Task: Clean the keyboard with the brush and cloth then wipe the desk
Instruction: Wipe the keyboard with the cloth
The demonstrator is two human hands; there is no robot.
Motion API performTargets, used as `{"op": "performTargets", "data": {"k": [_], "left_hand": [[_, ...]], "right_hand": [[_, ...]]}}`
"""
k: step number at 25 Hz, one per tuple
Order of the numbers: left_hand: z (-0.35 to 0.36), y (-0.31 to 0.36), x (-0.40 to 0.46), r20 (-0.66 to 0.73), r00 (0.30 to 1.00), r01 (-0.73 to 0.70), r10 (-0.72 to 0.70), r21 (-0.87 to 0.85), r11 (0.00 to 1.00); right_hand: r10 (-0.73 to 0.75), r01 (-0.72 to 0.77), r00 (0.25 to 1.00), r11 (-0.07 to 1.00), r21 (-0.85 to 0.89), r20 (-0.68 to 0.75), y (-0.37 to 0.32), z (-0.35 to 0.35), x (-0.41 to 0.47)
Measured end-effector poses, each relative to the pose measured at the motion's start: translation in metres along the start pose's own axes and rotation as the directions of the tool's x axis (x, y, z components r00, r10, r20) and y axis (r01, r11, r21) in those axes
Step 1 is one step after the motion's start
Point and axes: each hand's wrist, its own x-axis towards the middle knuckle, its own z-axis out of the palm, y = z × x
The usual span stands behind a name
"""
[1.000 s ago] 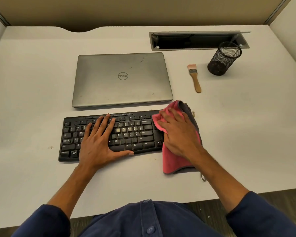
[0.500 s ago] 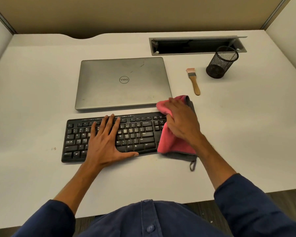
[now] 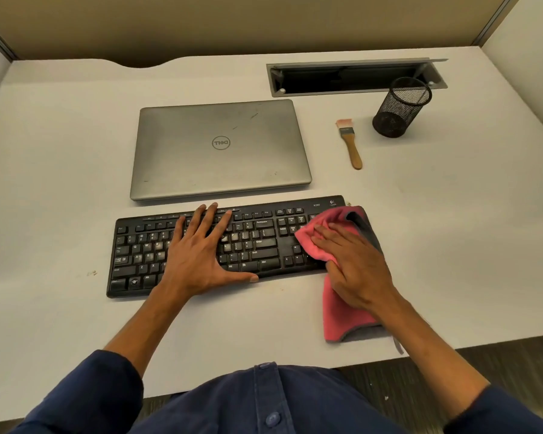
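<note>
While the pink cloth (image 3: 339, 321) lies over the right end of the keyboard (image 3: 254, 245) and trails off its near edge onto the desk (image 3: 452, 230), the right hand (image 3: 355, 270) presses flat on top of it, fingers nearly straight, pinching nothing; the left hand (image 3: 198, 261) rests open on the keys to its left, fingers spread; the brush (image 3: 350, 145) lies untouched beyond the right hand, near a mesh cup (image 3: 398, 111); a closed laptop (image 3: 220, 148) sits just beyond the left hand.

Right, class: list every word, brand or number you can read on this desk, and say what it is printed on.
"DELL": laptop, on the lid, seen upside down.
"K260": keyboard, top right corner.
"Enter", "Shift", "Ctrl": keyboard keys.
Logo beside "K260" and the function-key legends: too small to read.
</note>
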Motion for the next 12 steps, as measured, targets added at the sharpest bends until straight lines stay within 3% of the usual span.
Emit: {"op": "performTargets", "data": {"k": [4, 6, 7, 9, 12], "left_hand": [[-0.002, 0.003, 0.002, 0.030, 0.999, -0.016, 0.015, 0.031, 0.999], [-0.002, 0.009, 0.007, 0.060, 0.997, -0.048, 0.045, 0.048, 0.998], [-0.001, 0.012, 0.010, 0.069, 0.996, -0.061, 0.057, 0.052, 0.997], [0.000, 0.018, 0.015, 0.071, 0.995, -0.067, 0.063, 0.054, 0.996], [-0.001, 0.020, 0.016, 0.066, 0.996, -0.070, 0.066, 0.059, 0.996]], "right_hand": [[0.266, -0.209, 0.938, 0.945, 0.251, -0.222, 0.001, -0.019, -0.001], [0.291, -0.192, 0.930, 0.906, 0.377, -0.226, -0.002, -0.015, 0.006], [0.232, -0.151, 0.954, 0.920, 0.361, -0.193, -0.004, -0.009, 0.010], [0.088, -0.078, 0.992, 0.990, 0.113, -0.088, -0.005, 0.012, 0.013], [0.099, -0.105, 0.993, 0.987, -0.123, -0.059, 0.005, 0.029, 0.014]]}}
